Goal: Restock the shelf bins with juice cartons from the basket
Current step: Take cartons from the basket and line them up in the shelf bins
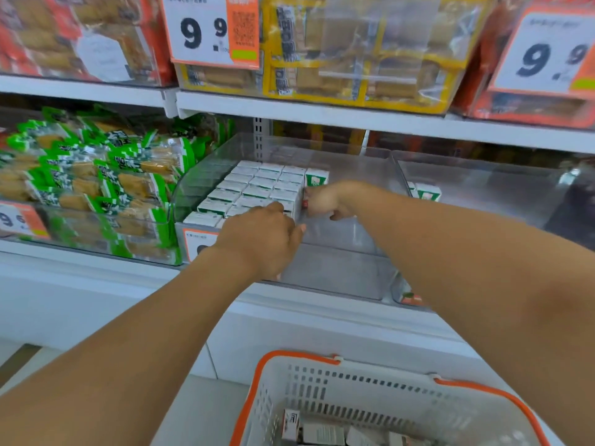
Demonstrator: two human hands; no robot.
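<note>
A clear plastic shelf bin (351,233) holds rows of small white and green juice cartons (257,185) packed on its left side. My left hand (260,239) rests over the front cartons, fingers curled against them. My right hand (325,201) is inside the bin, closed around a carton pressed against the right end of the rows; only a sliver of that carton shows. A white basket with an orange rim (322,358) sits below, with several cartons (322,432) lying in its bottom.
A second clear bin (483,188) to the right holds a few cartons (426,192). Green snack packs (96,175) fill the bin on the left. The upper shelf carries boxed goods and price tags (209,30). A white shelf ledge (289,317) runs between bins and basket.
</note>
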